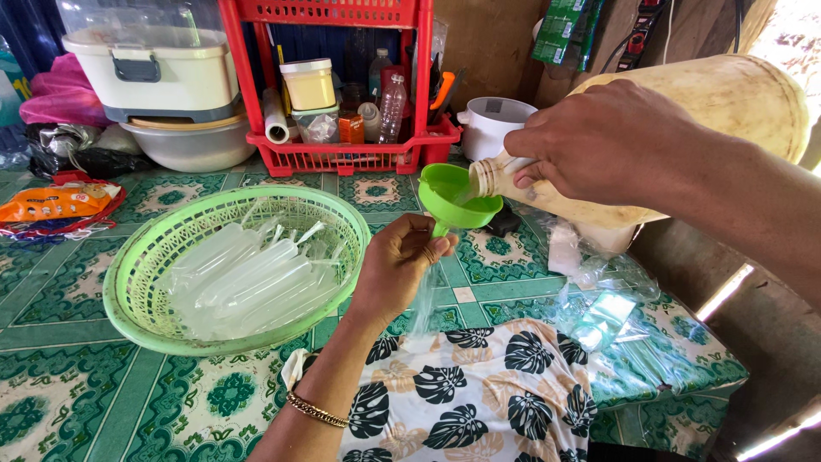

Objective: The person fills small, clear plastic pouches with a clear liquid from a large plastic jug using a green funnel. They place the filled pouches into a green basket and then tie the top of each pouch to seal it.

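Funnel (456,199), green plastic, light & stiff; sits just right of the green basket (145,295), its spout in a thin clear tube bag (422,301) hanging below. Left hand (395,265) closed around spout & bag neck together; looks the best hold, since the film is soft, likely slippery when wet. Right hand (599,141) wrapped tight on neck of a big cream jug (735,98), tipped w/ mouth over the funnel bowl; prob heavy, sloshy. Basket holds filled clear tubes (244,278); red rack (342,154) behind basket holds jars, bottles.
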